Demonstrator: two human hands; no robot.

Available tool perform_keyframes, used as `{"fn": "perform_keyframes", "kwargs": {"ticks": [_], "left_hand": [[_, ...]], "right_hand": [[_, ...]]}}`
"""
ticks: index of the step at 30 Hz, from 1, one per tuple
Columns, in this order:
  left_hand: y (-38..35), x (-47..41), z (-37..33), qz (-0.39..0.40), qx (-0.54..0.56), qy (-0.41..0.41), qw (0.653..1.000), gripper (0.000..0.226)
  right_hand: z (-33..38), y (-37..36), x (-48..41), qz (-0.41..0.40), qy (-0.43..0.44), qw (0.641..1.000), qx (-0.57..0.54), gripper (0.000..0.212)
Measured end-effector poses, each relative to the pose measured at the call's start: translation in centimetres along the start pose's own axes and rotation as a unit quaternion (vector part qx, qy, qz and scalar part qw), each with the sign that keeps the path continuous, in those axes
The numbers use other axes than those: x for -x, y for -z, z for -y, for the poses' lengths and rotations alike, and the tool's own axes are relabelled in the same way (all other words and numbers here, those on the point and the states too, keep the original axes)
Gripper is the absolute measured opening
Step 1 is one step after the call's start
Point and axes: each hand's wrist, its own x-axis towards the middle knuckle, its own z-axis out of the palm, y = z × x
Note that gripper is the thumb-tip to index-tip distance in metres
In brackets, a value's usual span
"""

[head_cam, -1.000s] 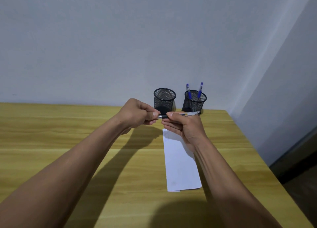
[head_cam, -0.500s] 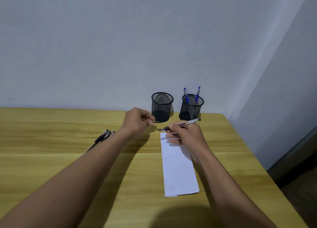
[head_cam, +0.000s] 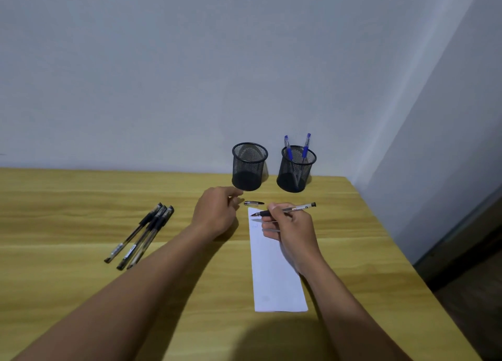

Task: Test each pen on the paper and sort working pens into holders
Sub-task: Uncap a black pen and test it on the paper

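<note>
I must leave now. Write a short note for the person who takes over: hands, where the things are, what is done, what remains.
Right hand holds an uncapped black pen, tip over the top of the paper.
Left hand is empty, beside the cap on the table.
Right holder has two blue pens; left holder looks empty.
Three black pens lie at left.
Left: test this pen, recap, sort, then those three.
</note>
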Motion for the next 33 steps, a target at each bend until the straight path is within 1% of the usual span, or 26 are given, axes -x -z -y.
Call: {"fn": "perform_keyframes", "kwargs": {"ticks": [2, 3, 5, 7, 9, 13, 16, 19, 26, 30, 33], "left_hand": [[0.9, 2.4, -0.4, 0.013, -0.015, -0.035, 0.999, 0.027], [1.3, 3.7, -0.7, 0.029, -0.025, -0.054, 0.998, 0.032], [1.7, 6.1, -1.3, 0.073, -0.079, -0.074, 0.992, 0.049], [1.5, 7.6, -1.3, 0.111, -0.138, -0.064, 0.982, 0.057], [1.0, 8.5, -0.8, 0.128, -0.164, -0.048, 0.977, 0.061], [0.4, 9.2, -0.2, 0.125, -0.173, -0.049, 0.976, 0.060], [0.2, 9.4, 0.2, 0.118, -0.171, -0.049, 0.977, 0.058], [0.0, 9.5, 0.5, 0.113, -0.170, -0.049, 0.978, 0.059], [-0.1, 9.5, 0.7, 0.111, -0.170, -0.045, 0.978, 0.058], [-0.1, 9.5, 0.6, 0.113, -0.176, -0.043, 0.977, 0.058], [0.0, 9.5, 0.6, 0.113, -0.175, -0.042, 0.977, 0.057]], "right_hand": [[-0.3, 0.1, -0.1, 0.006, 0.001, 1.000, 0.001, 0.020], [-0.3, 0.1, -0.1, 0.009, 0.001, 1.000, 0.001, 0.022], [-0.3, 0.2, 0.0, 0.013, 0.005, 1.000, 0.008, 0.023], [-0.2, 0.4, 0.3, 0.019, 0.009, 1.000, 0.020, 0.018], [-0.2, 0.7, 0.8, 0.032, 0.020, 0.998, 0.053, 0.012], [-0.3, 1.0, 1.6, 0.050, 0.051, 0.985, 0.155, 0.011], [-0.4, 0.8, 2.2, 0.052, 0.070, 0.974, 0.207, 0.018], [-0.7, 0.6, 2.4, 0.048, 0.081, 0.965, 0.243, 0.019], [-1.0, 0.5, 2.3, 0.033, 0.083, 0.960, 0.264, 0.018], [-0.9, 0.4, 2.3, 0.015, 0.088, 0.965, 0.248, 0.017], [-1.0, 0.3, 2.2, 0.017, 0.092, 0.963, 0.254, 0.017]]}}
